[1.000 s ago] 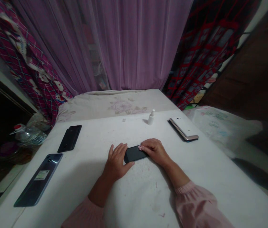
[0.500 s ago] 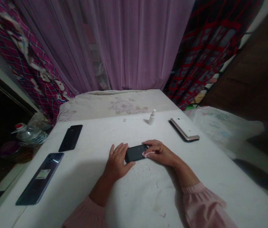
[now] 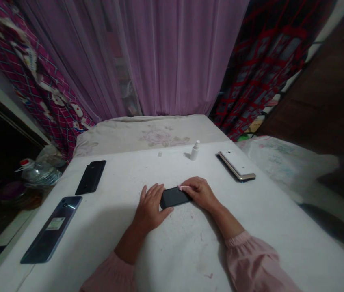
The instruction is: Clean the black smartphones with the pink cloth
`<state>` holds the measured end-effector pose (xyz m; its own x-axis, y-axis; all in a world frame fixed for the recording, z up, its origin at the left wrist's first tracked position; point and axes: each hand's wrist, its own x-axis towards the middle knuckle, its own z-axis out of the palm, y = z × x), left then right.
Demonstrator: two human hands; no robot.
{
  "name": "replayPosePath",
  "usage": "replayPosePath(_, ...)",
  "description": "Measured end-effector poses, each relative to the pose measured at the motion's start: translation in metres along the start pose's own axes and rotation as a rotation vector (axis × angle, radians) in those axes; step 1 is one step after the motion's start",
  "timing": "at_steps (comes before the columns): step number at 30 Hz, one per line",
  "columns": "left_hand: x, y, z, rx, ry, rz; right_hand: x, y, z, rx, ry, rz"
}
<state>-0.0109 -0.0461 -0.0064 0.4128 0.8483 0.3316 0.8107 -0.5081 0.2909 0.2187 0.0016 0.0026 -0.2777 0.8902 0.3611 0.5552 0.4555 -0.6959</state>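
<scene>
A dark smartphone (image 3: 175, 198) lies flat on the white-covered table in front of me, its screen facing up. My left hand (image 3: 150, 207) grips its left end between the thumb at the near edge and the fingers at the far edge. In my right hand (image 3: 200, 193) a small pink-white cloth (image 3: 184, 187) is pinched, pressed to the far edge of the phone toward its right end. That hand covers the phone's upper right corner.
A white spray bottle (image 3: 195, 151) stands beyond my hands. Stacked phones (image 3: 237, 165) lie at the right. A black phone (image 3: 90, 177) and a larger blue-grey phone (image 3: 51, 230) lie at the left. Off the table's left edge is a plastic bottle (image 3: 39, 172).
My right hand has slid left with the cloth, from the phone's right end to along its far edge. My left hand and the phone have stayed in place.
</scene>
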Motion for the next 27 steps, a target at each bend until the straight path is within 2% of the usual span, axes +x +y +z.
replayPosePath(5,0.0,-0.001,0.0,-0.006,0.001,-0.001,-0.002,0.002,-0.007,0.06,-0.079,-0.041)
replayPosePath(9,-0.001,-0.002,0.001,-0.012,0.009,-0.001,-0.009,0.006,-0.022,0.134,-0.24,-0.064)
replayPosePath(12,-0.001,-0.002,0.002,-0.012,0.023,0.002,-0.015,0.009,-0.032,0.125,-0.371,-0.03)
replayPosePath(14,-0.001,-0.002,0.002,-0.014,0.026,0.002,-0.016,0.009,-0.035,0.116,-0.412,-0.009)
replayPosePath(17,-0.001,-0.003,0.001,-0.018,0.016,0.0,-0.015,0.011,-0.033,0.12,-0.391,-0.017)
replayPosePath(23,-0.002,-0.004,0.0,-0.017,0.002,0.008,-0.006,0.009,-0.023,0.155,-0.224,-0.051)
replayPosePath(27,-0.002,-0.004,0.0,-0.018,0.001,0.004,-0.001,0.007,-0.018,0.124,-0.162,-0.019)
